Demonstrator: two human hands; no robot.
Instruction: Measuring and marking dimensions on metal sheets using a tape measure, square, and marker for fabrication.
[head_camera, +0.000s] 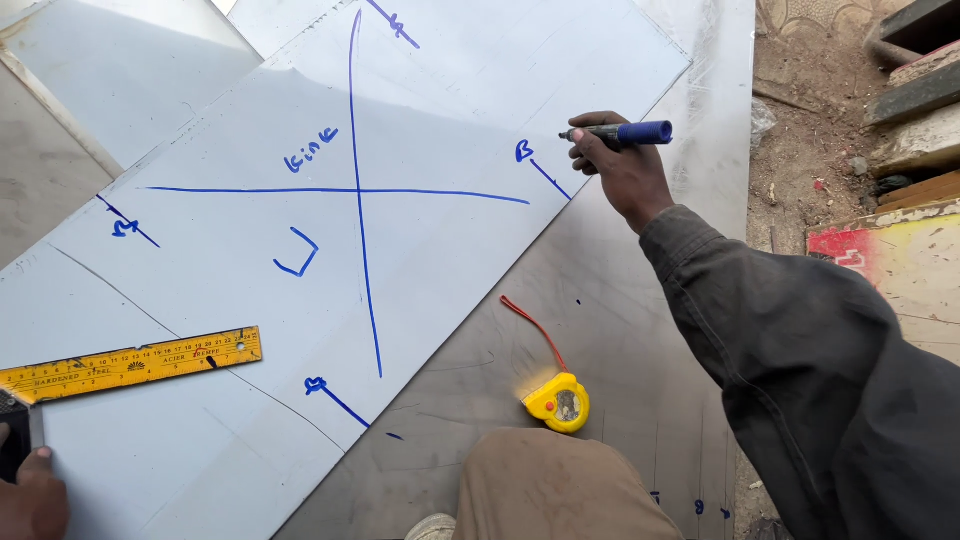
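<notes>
Two hands are at work here, well apart. Your right hand (622, 165) reaches far out over the pale metal sheet (250, 120), its fingers closed around a blue marker (622, 132) that lies level, tip pointing left, just above the sheet's right edge. Close below the tip there is a short blue tick with a letter beside it. Your left hand (32, 495) sits at the lower left corner of the view, resting on the dark stock of a try square whose yellow steel ruler (130, 364) lies flat on the sheet, slanting up to the right; only a few fingertips show, so you cannot tell how firmly those fingers grip. The sheet carries two long blue lines (357, 190) crossing near its middle, plus small marks at its edges. It lies on a larger grey metal sheet (620, 330). On that grey sheet, near your knee (555, 490), rests a yellow tape measure (560, 402) with a red cord trailing up-left.
</notes>
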